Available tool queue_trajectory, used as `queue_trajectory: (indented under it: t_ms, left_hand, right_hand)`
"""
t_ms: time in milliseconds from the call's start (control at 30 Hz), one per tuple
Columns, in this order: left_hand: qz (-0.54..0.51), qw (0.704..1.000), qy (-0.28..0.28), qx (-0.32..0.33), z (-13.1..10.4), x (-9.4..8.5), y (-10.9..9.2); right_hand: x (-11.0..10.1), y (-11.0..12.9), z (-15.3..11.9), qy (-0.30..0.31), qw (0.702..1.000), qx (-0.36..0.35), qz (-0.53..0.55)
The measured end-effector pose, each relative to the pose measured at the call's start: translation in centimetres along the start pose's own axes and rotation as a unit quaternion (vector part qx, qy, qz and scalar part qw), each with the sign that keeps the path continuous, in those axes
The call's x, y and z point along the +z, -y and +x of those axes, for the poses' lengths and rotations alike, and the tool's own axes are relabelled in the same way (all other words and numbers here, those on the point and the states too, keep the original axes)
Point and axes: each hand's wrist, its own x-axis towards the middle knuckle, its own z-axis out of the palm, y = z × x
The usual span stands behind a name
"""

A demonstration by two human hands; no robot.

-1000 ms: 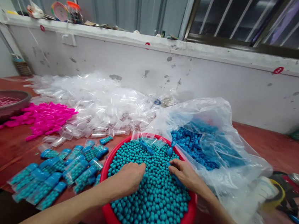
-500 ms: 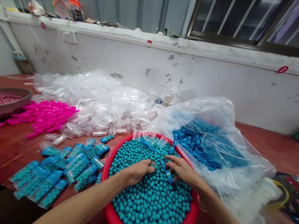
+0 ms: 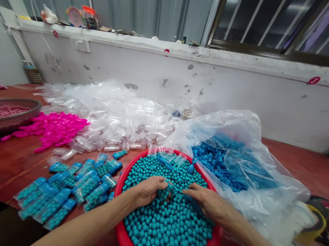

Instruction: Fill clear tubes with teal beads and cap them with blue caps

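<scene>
A red basin (image 3: 124, 237) is full of teal beads (image 3: 164, 232). Over its middle, my left hand (image 3: 148, 191) pinches a small clear plastic container (image 3: 165, 190) that has teal beads in it. To its right, my right hand (image 3: 209, 202) curls downward just over the beads, closed on a blue plastic cap (image 3: 194, 205) mostly hidden beneath the fingers. Some clear containers (image 3: 180, 159) and a blue piece (image 3: 165, 163) lie on the beads at the basin's far side. Left of the basin are several bead-filled containers with blue caps (image 3: 52, 203).
A clear bag (image 3: 240, 121) of blue caps (image 3: 215, 160) lies right of the basin. Behind spreads a heap of clear containers (image 3: 116, 108), beside pink pieces (image 3: 56, 130) and a brown bowl (image 3: 37, 107) of pink beads. A white wall (image 3: 237, 88) bounds the table (image 3: 4, 167).
The container in my left hand has come up out of the beads and shows beads inside. My right hand has shifted slightly right and down, its blue cap now more hidden.
</scene>
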Motion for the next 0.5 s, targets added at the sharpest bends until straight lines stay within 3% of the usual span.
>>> queue_trajectory:
  t_ms: [167, 300, 400, 500]
  left_hand:
    - [0.018, 1.000, -0.008, -0.022, 0.4, -0.1, 0.2]
    - [-0.003, 1.000, 0.024, -0.015, 0.2, -0.2, 0.0]
    - [-0.015, 0.999, 0.038, 0.028, -0.4, -0.3, -0.2]
    - [-0.002, 0.996, 0.003, 0.089, -1.2, -0.1, -0.2]
  right_hand:
    - [0.0, -0.2, -0.8, 0.006, 0.999, -0.005, -0.041]
    - [0.9, -0.3, -1.3, 0.016, 0.995, -0.006, -0.099]
    - [0.8, -0.4, -0.8, 0.010, 0.994, -0.021, -0.104]
    - [0.0, -0.1, 0.3, -0.062, 0.991, -0.008, -0.115]
